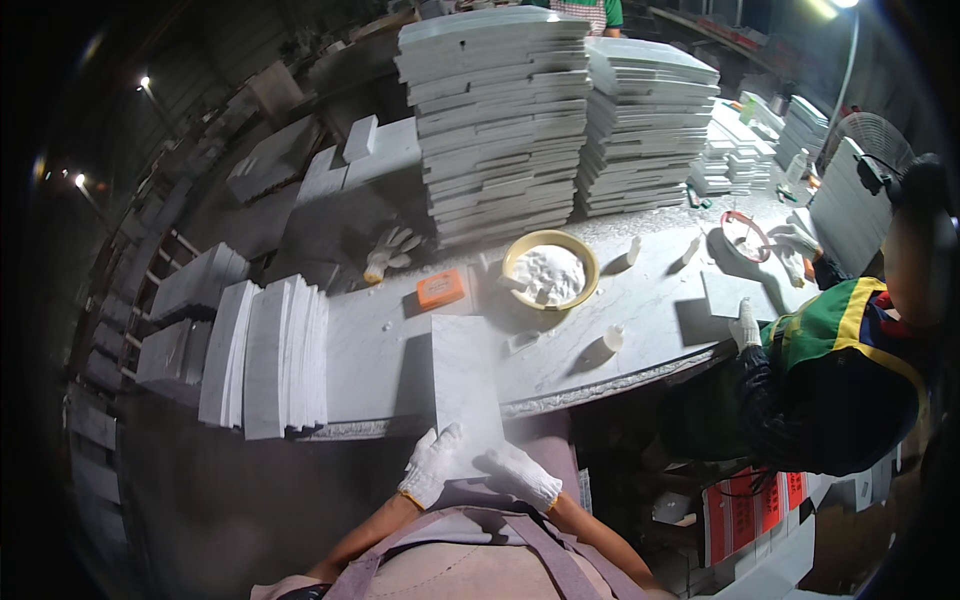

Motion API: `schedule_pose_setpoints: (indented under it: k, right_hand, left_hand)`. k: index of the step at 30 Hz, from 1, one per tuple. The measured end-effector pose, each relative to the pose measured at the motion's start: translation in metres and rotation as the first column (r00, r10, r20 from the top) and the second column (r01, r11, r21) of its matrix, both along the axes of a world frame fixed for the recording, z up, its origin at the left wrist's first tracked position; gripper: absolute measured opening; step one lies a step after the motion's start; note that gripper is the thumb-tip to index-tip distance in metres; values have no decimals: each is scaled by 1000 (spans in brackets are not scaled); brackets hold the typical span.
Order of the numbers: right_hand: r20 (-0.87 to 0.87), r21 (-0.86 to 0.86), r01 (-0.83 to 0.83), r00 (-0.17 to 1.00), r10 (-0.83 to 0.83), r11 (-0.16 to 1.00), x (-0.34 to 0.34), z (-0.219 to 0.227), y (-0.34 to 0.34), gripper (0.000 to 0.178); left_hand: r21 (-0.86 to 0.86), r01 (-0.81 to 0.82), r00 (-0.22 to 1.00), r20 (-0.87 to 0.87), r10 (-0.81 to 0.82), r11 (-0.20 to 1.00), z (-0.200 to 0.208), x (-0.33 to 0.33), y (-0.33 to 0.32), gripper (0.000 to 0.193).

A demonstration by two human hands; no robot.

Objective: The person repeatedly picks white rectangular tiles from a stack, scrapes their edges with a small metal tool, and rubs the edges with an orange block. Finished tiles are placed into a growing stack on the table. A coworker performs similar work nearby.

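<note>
A long white-grey marble slab [467, 375] stretches from my lap over the table's front edge, its far end beside the orange block. My left hand [430, 466], in a white knit glove, grips the slab's near end from the left. On the opposite side my gloved right hand [523, 476] holds the same end, its fingers against the slab's edge. Beyond the slab sits a yellow bowl [592, 262] heaped with white powder or paste. An orange block [441, 289] lies left of that bowl.
Tall stacks of slabs [505, 130] rise at the back. More slabs [285, 350] stand on edge at the left, near a loose glove [391, 252]. A small white bottle [613, 339] is on the table [560, 375]. At right, a co-worker [830, 360] handles another slab [735, 294].
</note>
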State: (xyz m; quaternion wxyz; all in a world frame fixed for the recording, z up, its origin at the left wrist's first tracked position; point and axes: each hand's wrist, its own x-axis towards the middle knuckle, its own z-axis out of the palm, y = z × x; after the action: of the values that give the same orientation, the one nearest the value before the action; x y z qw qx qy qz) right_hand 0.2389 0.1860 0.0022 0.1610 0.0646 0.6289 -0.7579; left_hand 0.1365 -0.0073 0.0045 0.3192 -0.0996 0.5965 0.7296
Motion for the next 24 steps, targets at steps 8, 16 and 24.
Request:
schedule_pose_setpoints:
  k: [8, 16, 24]
  right_hand:
    - [86, -47, -29, 996, 33, 998, -11, 22, -26, 48]
    - [-18, -320, -30, 1000, 25, 947, -25, 67, -32, 44]
    - [-109, -217, -65, 993, 42, 974, -33, 86, -55, 44]
  left_hand:
    - [-226, 22, 989, -138, -55, 974, 60, 42, -32, 41]
    - [-609, -72, 958, -263, -116, 790, 108, 63, -40, 56]
    - [-464, -392, 911, -318, 264, 794, 93, 72, -47, 44]
